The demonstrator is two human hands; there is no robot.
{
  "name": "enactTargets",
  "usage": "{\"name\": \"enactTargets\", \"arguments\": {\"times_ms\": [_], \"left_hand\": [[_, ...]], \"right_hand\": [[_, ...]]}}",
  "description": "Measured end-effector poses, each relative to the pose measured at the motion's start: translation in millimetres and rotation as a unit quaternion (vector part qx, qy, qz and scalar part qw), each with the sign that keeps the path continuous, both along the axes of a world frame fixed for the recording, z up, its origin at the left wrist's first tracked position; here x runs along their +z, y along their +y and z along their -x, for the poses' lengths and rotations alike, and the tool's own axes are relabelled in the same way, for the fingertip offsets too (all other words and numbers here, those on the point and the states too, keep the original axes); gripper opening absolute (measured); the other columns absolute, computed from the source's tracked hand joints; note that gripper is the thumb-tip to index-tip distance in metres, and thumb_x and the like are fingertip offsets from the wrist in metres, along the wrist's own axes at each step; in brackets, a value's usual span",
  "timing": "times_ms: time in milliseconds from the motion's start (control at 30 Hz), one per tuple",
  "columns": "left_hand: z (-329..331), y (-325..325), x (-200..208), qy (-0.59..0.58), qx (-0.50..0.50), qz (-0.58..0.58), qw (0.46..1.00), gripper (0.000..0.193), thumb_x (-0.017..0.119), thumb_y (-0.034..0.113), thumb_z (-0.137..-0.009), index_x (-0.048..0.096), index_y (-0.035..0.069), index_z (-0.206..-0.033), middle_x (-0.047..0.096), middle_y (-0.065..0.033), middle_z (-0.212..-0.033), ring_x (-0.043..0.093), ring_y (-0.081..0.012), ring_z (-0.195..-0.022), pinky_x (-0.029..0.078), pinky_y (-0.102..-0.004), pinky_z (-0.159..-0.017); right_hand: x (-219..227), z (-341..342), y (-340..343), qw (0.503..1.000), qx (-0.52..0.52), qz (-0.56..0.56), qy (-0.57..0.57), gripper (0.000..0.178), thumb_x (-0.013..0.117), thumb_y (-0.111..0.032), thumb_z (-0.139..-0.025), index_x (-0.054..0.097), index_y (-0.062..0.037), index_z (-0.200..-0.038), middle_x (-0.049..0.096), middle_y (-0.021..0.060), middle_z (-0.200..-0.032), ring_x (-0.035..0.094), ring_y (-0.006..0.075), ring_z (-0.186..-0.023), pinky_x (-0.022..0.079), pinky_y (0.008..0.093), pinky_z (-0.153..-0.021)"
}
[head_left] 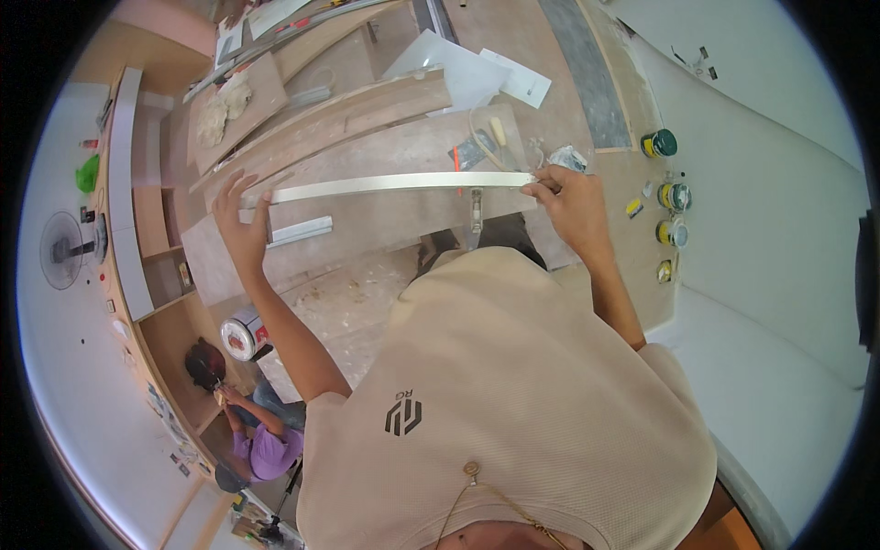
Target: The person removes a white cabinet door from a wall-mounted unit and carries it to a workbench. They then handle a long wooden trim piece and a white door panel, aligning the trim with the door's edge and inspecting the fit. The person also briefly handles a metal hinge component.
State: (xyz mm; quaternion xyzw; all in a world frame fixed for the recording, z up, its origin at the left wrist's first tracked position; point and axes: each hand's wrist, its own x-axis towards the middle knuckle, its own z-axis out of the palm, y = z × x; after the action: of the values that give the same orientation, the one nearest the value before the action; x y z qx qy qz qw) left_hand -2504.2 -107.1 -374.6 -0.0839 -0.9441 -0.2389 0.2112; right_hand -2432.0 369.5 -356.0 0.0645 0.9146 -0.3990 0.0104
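A long, narrow white strip (385,184) spans crosswise over the board-topped workbench. At its right end my right hand (573,209) pinches it between thumb and fingers. My left hand (243,227) is at the other end, thumb against the strip and fingers curved around the far side. Just below the strip near the right, a metal clamp (476,213) sits at the bench's near edge. Two short white channel pieces (301,231) lie beside my left hand. Beyond the strip are a wooden-handled tool (498,132) and a small grey plastic packet (471,150).
Long boards (357,119), a white sheet (440,69) and a crumpled cloth (225,108) cover the bench's far side. Several round tins (674,197) stand along the right wall. At lower left, a person in purple (273,451) sits near a white bucket (244,335) and open wooden shelving (170,367).
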Motion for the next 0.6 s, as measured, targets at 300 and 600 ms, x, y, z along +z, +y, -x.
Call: {"name": "enactTargets", "arguments": {"times_ms": [300, 600], "left_hand": [[-15, 145, 8, -0.175, -0.205, 0.069, 0.96, 0.042, 0.074, 0.038, -0.082, 0.07, 0.017, -0.119, 0.071, -0.005, -0.116, 0.06, -0.0263, -0.109, 0.037, -0.0434, -0.101], [-7, 141, -6, -0.081, -0.176, 0.077, 0.978, 0.033, 0.07, 0.04, -0.085, 0.072, 0.019, -0.111, 0.071, 0.0008, -0.096, 0.06, -0.0222, -0.089, 0.038, -0.039, -0.087]], "right_hand": [[-12, 9, 16, 0.995, 0.07, 0.068, 0.02, 0.016, 0.071, -0.015, -0.089, 0.071, 0.0004, -0.09, 0.067, 0.013, -0.068, 0.062, 0.0176, -0.059, 0.046, 0.0301, -0.057], [-3, 18, 5, 0.942, 0.201, -0.244, 0.117, 0.006, 0.058, -0.006, -0.09, 0.055, -0.0009, -0.094, 0.059, 0.018, -0.084, 0.062, 0.038, -0.081, 0.049, 0.0489, -0.067]]}}
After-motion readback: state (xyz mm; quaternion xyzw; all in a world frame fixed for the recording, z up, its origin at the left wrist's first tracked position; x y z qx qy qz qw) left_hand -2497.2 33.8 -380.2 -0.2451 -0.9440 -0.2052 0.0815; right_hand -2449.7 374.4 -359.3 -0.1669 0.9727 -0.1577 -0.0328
